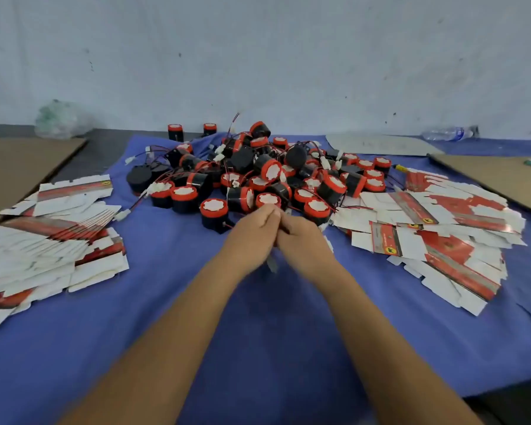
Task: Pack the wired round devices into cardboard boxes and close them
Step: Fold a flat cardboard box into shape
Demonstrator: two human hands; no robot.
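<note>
Landmark: the heap of wired round devices, black cylinders with red caps and white tops, red and black leads and white plugs tangled among them, piled on the far middle of the blue cloth.
Left hand: just in front of the heap's near edge, touching the right hand, fingers curled inward; whether it grips anything cannot be told.
Right hand: pressed against the left hand at the fingertips, fingers curled; a thin pale piece hangs below the two hands, blurred, and which hand holds it cannot be told.
Left stack of flat boxes: unfolded red and white cardboard blanks, fanned out, left of the heap and nearer the person.
Right spread of flat boxes: same blanks, scattered loosely, touching the heap's right edge.
Two upright devices: standing apart behind the heap, near the wall.
Plastic bottle: lying on its side, far right behind the heap.
Clear plastic bag: crumpled, far left behind the heap.
Brown cardboard sheets: flat at both sides, beyond the box blanks.
</note>
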